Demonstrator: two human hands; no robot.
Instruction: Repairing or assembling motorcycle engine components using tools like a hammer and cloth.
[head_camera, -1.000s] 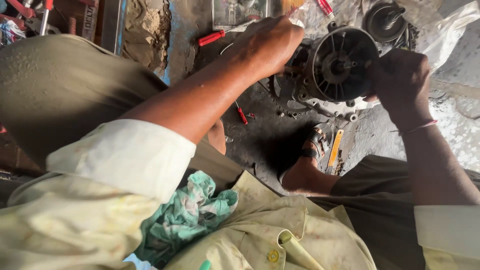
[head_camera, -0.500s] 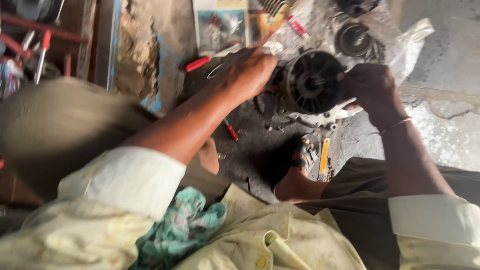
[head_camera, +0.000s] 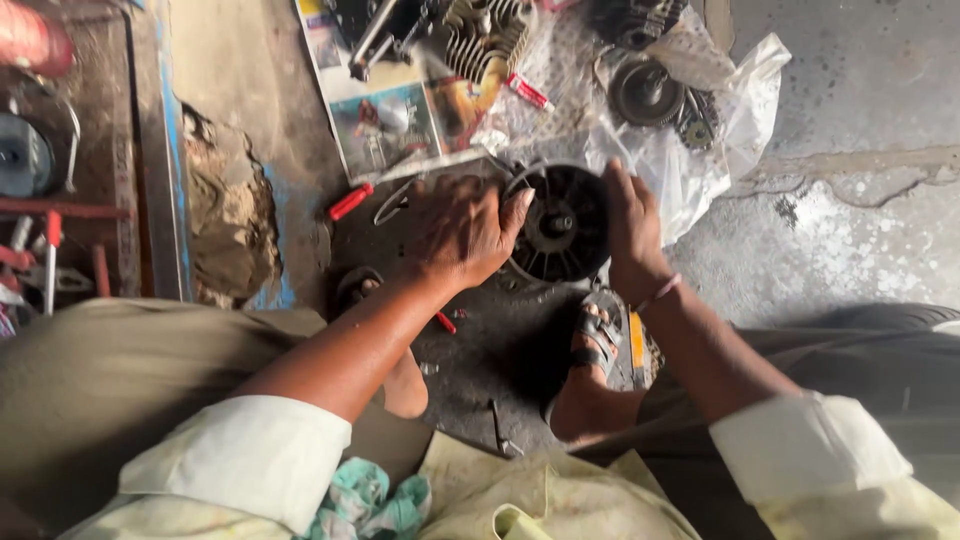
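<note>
The left hand (head_camera: 462, 232) lies spread over the left side of a round black engine part (head_camera: 562, 222), fingers curled onto its rim, so it grips the part from that side. The right hand (head_camera: 632, 228) presses flat against the opposite rim, fingers stretched upward along the edge and only slightly bent. Between the two palms the part sits on the dark, oily floor (head_camera: 500, 350), just ahead of a sandalled foot (head_camera: 590, 350). It is a dark, ribbed disc with a small hub at its centre, resting on a lighter metal housing that shows only at the lower edge.

Just beyond the right hand a crumpled clear plastic bag (head_camera: 690, 150) lies open on the ground, holding a round grey gear-like piece (head_camera: 645, 92) and other small metal parts. Left of the bag, a finned cylinder (head_camera: 487, 35) rests on a printed paper sheet (head_camera: 385, 125). A red-handled tool (head_camera: 350, 201) lies near the left hand's wrist. A greenish rag (head_camera: 365, 500) rests in the lap.
</note>
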